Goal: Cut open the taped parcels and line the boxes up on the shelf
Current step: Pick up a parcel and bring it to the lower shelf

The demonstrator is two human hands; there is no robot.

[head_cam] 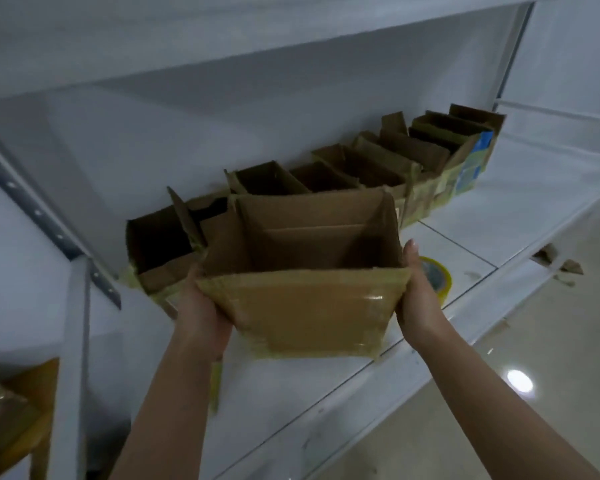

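Observation:
An opened brown cardboard box (pixel 305 306) with glossy tape on its front is held above the white shelf (pixel 492 216), its flaps standing up and its inside empty. My left hand (pixel 201 313) grips its left side and my right hand (pixel 418 299) grips its right side, thumb up along the edge. Behind it a row of several opened boxes (pixel 361 171) lines the back of the shelf, running from the left box (pixel 160 244) to a box with blue print (pixel 475 157) at the far right.
A roll of yellowish tape (pixel 437 275) lies on the shelf just behind my right hand. A grey metal upright (pixel 45 223) and a white post stand at left, with more taped parcels (pixel 11 417) below left. Glossy floor with cardboard scraps (pixel 565 271) lies to the right.

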